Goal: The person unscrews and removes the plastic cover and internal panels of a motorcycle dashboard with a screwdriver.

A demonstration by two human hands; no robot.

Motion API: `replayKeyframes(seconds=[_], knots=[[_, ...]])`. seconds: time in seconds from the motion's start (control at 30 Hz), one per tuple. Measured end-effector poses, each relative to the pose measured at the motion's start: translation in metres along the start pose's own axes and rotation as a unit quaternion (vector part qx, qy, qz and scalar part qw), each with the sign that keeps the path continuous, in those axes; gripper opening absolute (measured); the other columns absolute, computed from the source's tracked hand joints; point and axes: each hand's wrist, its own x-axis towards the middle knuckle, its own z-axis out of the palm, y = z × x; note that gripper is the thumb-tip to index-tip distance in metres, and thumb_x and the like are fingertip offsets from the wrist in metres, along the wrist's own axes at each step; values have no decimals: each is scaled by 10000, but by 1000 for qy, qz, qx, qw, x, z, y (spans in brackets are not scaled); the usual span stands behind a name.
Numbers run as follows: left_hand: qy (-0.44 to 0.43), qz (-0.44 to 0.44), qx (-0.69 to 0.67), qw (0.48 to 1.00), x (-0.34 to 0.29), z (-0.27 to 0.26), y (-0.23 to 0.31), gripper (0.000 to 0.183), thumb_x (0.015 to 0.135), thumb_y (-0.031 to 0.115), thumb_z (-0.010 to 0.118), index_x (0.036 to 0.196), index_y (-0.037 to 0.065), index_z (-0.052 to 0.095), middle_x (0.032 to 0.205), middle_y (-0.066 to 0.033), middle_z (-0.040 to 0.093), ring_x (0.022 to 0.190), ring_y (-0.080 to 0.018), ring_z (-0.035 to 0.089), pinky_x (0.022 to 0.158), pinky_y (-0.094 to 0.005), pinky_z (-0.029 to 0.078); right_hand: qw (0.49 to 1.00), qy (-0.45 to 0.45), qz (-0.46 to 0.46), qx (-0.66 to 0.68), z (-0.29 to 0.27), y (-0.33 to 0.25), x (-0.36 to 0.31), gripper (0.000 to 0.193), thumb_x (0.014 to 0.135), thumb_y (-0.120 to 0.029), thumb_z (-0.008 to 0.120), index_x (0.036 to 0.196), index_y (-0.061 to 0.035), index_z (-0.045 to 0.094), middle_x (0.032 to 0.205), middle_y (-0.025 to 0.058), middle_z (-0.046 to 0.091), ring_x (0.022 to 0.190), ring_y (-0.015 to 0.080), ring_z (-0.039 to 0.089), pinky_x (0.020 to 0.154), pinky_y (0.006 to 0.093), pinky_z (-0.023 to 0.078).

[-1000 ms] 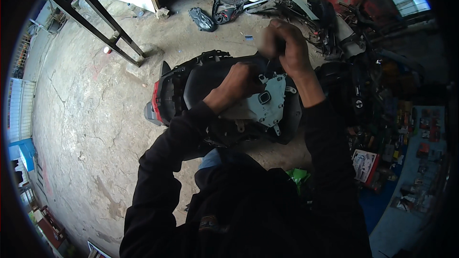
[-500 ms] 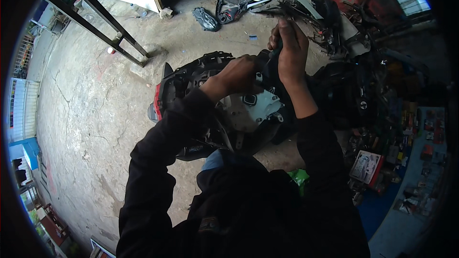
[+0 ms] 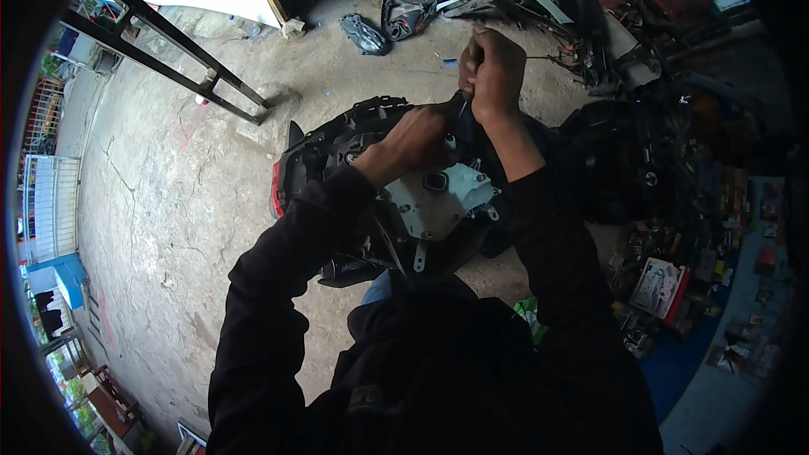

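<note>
while right hand (image 3: pixel 497 72) is curled above motorcycle (image 3: pixel 425 209), chest label (image 3: pixel 365 398) illegible

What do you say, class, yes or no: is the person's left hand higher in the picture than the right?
No: the right hand shows higher, and the left hand lower, nearer the pale panel.

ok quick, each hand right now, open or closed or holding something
Left hand: curled over the motorcycle; grip hidden, cannot tell.
Right hand: closed; what it holds, if anything, cannot be told.
</note>
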Motion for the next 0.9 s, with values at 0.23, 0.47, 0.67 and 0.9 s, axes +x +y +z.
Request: replayKeyframes(seconds=[0.23,0.47,0.67,0.9], knots=[[-55,-17,-21,998,3,-4,19,300,661,227,728,768,-30,617,846,-204,617,806,-384,625,709,-423,514,867,-375,220,243,-50,2,37,360,918,-313,487,637,-88,478,512,4,413,418,104,388,385,249,291],[-48,-4,-20,999,0,-9,9,314,675,245,759,820,-8,644,851,-189,621,806,-347,636,678,-397,513,954,-83,-87,-275,-42,-32,-8,292,897,-261,623,1058,-18,606,853,49,609,735,104,571,651,249,465],[-35,30,-137,990,5,-27,12,382,674,285,798,921,25,664,897,-158,659,808,-297,649,725,-364,510,985,-157,-71,28,-41,-28,-19,258,907,-249,643,1029,-22,623,1018,91,631,877,102,595,796,250,472],[-115,-133,-260,950,9,-46,30,255,772,187,722,952,16,665,838,-119,678,806,-211,656,749,-338,501,985,-113,-111,-68,-46,-32,-30,262,880,-155,661,1088,3,650,976,70,655,952,122,588,869,272,480]])
